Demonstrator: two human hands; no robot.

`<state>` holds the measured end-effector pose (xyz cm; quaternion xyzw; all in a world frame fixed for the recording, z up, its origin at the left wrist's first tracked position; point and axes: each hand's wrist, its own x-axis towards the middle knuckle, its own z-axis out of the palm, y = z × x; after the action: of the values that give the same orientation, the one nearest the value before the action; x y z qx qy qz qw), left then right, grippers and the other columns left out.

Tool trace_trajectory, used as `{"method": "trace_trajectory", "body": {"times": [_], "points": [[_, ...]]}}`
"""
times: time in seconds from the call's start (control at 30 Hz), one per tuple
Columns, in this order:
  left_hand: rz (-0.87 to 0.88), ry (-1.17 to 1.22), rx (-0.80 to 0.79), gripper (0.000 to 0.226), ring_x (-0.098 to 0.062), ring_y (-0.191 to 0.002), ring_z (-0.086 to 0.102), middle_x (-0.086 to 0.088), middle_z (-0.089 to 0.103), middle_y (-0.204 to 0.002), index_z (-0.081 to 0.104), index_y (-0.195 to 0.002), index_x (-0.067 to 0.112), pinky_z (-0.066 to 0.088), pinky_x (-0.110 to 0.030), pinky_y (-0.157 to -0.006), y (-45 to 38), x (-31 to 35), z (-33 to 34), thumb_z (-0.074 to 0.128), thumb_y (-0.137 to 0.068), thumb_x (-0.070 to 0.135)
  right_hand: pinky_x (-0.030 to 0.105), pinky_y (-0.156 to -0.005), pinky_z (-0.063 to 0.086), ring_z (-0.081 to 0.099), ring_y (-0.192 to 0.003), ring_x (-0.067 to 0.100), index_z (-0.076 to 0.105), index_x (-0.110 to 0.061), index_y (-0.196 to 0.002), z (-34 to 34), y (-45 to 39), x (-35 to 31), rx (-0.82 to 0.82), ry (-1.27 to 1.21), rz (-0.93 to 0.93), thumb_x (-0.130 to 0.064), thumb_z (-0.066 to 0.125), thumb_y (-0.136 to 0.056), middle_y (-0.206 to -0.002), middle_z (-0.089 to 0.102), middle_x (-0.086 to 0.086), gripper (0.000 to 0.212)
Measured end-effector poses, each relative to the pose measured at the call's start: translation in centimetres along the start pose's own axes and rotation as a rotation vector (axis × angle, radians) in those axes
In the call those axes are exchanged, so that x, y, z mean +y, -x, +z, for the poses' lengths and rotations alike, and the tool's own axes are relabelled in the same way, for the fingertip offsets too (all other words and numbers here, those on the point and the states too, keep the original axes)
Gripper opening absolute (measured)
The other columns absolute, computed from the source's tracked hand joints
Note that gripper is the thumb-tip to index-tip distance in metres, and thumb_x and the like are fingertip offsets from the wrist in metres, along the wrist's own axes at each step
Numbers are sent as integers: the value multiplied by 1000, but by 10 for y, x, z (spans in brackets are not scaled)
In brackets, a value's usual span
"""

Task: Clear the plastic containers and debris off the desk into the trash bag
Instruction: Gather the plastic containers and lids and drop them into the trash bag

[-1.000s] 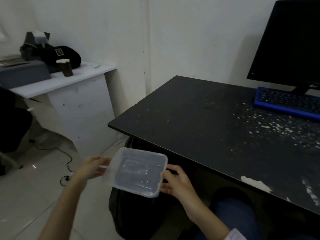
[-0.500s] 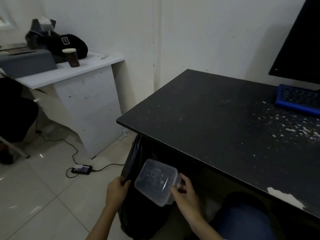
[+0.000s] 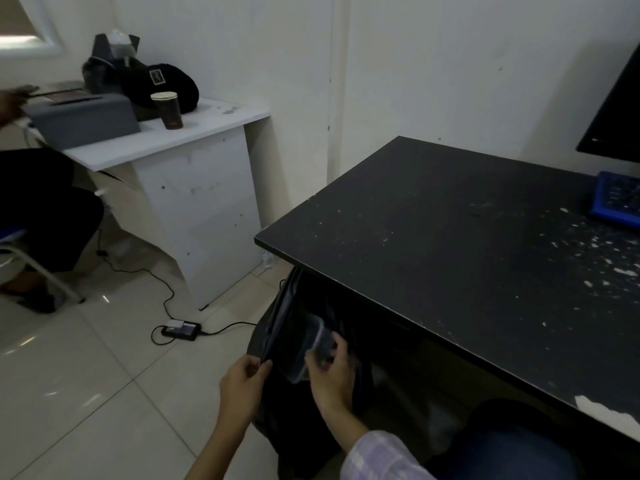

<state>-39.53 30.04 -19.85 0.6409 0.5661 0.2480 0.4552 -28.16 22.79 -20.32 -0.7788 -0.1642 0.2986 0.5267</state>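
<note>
Below the black desk point(image 3: 450, 237), from the head view, the right hand point(image 3: 329, 372) curls round a clear plastic container point(image 3: 313, 344) tilted into the trash bag point(image 3: 287, 327), whose rim the left hand point(image 3: 242, 382) pinches just beside it.

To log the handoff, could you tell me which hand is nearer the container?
Right. The right hand grips the container in the bag's mouth; the left hand pinches the bag rim beside it.
</note>
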Motion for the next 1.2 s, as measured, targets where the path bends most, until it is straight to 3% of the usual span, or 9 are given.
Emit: {"method": "trace_trajectory", "body": {"times": [0.2, 0.33, 0.43, 0.6, 0.83, 0.93, 1.03, 1.2], "points": [[-21, 43, 18, 13, -14, -68, 59, -3, 66, -71, 63, -76, 9, 42, -24, -59, 10, 5, 6, 66, -86, 18, 26, -109, 32, 41, -132, 23, 45, -18, -138, 23, -4, -1, -295, 267, -9, -17, 48, -93, -143, 45, 8, 45], [-13, 23, 14, 10, -9, -70, 57, 5, 62, -74, 59, -79, 18, 40, -20, -59, 10, 7, 9, 67, -85, 15, 26, -109, 31, 41, -132, 21, 44, -19, -139, 14, -7, 2, -315, 315, -20, -16, 46, -92, -143, 45, 6, 47], [29, -16, 4, 7, -14, -77, 60, 6, 62, -77, 60, -87, 16, 39, -20, -63, 11, 8, 9, 66, -85, 14, 24, -108, 32, 43, -130, 20, 47, -18, -137, 5, -11, 2, -297, 331, -29, -14, 47, -92, -140, 47, 6, 44], [113, -79, -28, 7, -10, -76, 59, 8, 62, -77, 61, -93, 14, 37, -11, -60, 13, 15, 10, 63, -87, 12, 28, -109, 35, 45, -128, 16, 50, -20, -134, -13, -11, -2, -293, 315, -77, -13, 48, -92, -138, 49, 2, 42], [388, -239, -98, 15, -12, -91, 63, 3, 67, -97, 62, -105, 16, 50, -27, -79, 33, 55, 9, 58, -91, 16, 9, -83, 42, 52, -106, 2, 55, -24, -125, -63, 7, -29, -221, 311, -258, -13, 51, -92, -128, 51, -4, 35], [558, -257, -102, 14, -5, -92, 59, 12, 64, -99, 60, -105, 24, 48, -22, -77, 50, 85, 6, 56, -92, 22, 6, -72, 45, 55, -95, -2, 58, -26, -119, -96, 32, -49, -155, 335, -375, -15, 52, -92, -118, 52, -7, 30], [732, -263, -85, 9, 4, -86, 57, 20, 61, -91, 59, -98, 31, 43, -12, -71, 71, 120, 2, 56, -91, 26, 9, -73, 48, 53, -96, -8, 58, -34, -114, -132, 63, -70, -99, 371, -479, -25, 51, -93, -109, 50, -22, 24], [981, -158, -118, 8, 5, -82, 59, 19, 62, -84, 63, -93, 30, 45, -14, -69, 109, 185, 17, 56, -89, 28, 9, -74, 46, 53, -96, -12, 62, -39, -104, -206, 104, -93, 169, 422, -598, -32, 55, -90, -98, 57, -27, 17]]}}
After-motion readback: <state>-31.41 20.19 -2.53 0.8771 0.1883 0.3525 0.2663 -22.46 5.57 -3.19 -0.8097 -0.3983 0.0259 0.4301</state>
